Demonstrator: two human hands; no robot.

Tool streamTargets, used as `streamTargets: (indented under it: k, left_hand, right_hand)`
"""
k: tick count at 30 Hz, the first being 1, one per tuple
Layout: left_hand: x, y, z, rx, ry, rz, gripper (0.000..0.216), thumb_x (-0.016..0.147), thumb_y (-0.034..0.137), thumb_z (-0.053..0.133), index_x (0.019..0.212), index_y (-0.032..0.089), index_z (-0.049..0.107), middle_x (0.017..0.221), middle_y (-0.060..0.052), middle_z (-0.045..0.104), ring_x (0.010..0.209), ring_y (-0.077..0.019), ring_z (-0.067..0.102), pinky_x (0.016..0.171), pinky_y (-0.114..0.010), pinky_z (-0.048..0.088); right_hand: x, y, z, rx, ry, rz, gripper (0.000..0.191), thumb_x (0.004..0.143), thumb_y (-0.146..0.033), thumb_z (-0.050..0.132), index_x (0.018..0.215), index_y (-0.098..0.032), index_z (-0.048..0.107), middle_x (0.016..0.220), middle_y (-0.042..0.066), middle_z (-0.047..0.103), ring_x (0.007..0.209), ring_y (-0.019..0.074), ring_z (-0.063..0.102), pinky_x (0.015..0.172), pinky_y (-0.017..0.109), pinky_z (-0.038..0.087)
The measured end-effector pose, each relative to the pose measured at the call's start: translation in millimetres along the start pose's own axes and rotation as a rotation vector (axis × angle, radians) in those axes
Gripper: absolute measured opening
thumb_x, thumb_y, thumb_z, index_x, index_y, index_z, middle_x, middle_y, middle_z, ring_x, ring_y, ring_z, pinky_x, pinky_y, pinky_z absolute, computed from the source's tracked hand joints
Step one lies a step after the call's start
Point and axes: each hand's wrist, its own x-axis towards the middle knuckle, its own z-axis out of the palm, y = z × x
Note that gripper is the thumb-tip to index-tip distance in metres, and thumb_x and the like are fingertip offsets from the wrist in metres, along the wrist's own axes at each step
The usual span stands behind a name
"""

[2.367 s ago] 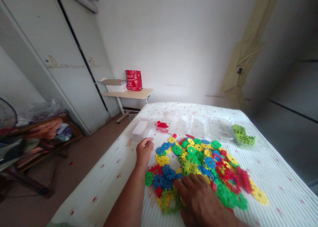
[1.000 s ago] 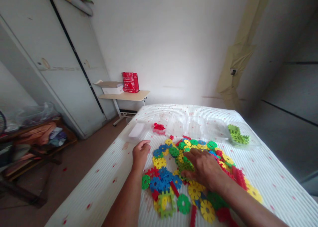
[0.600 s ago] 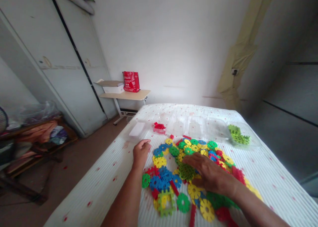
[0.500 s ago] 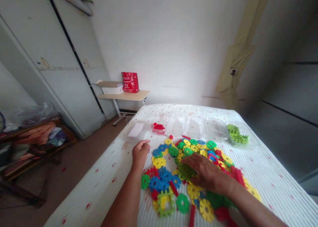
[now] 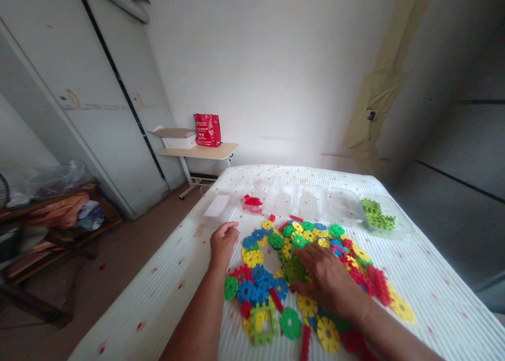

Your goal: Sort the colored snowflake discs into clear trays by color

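Note:
A heap of flat plastic gear-shaped pieces (image 5: 315, 256) in red, blue, yellow and green lies on a white ribbed bed (image 5: 165, 292). My right hand (image 5: 325, 277) rests palm down on the middle of the heap, fingers curled over a light green piece (image 5: 294, 270). My left hand (image 5: 223, 241) lies at the heap's left edge with its fingers loosely curled, and nothing shows in it. A square light green frame piece (image 5: 262, 321) and a dark green gear (image 5: 291, 323) lie near my forearms.
Clear plastic tubs stand in a row behind the heap: one with light green pieces (image 5: 376, 216), one with red pieces (image 5: 252, 201), one with a white lid (image 5: 216, 207). A small table with a red bag (image 5: 207, 130) stands by the wall. Cluttered low furniture (image 5: 59, 219) sits at the left.
My right hand moved forward from the near edge of the heap onto its middle and now curls over the light green piece. Several pieces spread toward me. My left hand has stayed put.

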Motion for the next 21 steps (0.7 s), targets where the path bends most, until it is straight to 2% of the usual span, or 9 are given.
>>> streamTargets:
  k: [8, 15, 21]
  left_hand:
    - [1, 0, -1, 0.011, 0.006, -0.004, 0.031, 0.063, 0.029, 0.054, 0.085, 0.011, 0.066, 0.056, 0.001, 0.059, 0.045, -0.0090, 0.048, 0.044, -0.020, 0.036]
    - [0, 2, -1, 0.006, -0.003, -0.007, 0.030, 0.063, 0.030, 0.055, 0.084, 0.012, 0.066, 0.057, 0.001, 0.059, 0.047, -0.0102, 0.050, 0.046, -0.021, 0.037]
    - [0, 1, -3, 0.017, -0.011, -0.016, 0.033, 0.063, 0.032, 0.057, 0.087, 0.011, 0.064, 0.057, 0.000, 0.060, 0.049, -0.0109, 0.050, 0.046, -0.021, 0.038]
  right_hand:
    - [5, -1, 15, -0.050, -0.007, 0.015, 0.040, 0.073, -0.040, 0.065, 0.107, -0.019, 0.060, 0.100, 0.010, 0.062, 0.095, 0.0273, 0.054, 0.081, 0.038, 0.040]
    - [2, -4, 21, -0.095, 0.000, 0.046, 0.060, 0.070, -0.047, 0.065, 0.121, -0.018, 0.053, 0.108, 0.012, 0.060, 0.100, 0.0302, 0.050, 0.084, 0.042, 0.038]
    - [3, -8, 24, -0.089, -0.002, 0.052, 0.055, 0.070, -0.040, 0.064, 0.118, -0.017, 0.053, 0.105, 0.011, 0.060, 0.099, 0.0286, 0.050, 0.086, 0.043, 0.037]
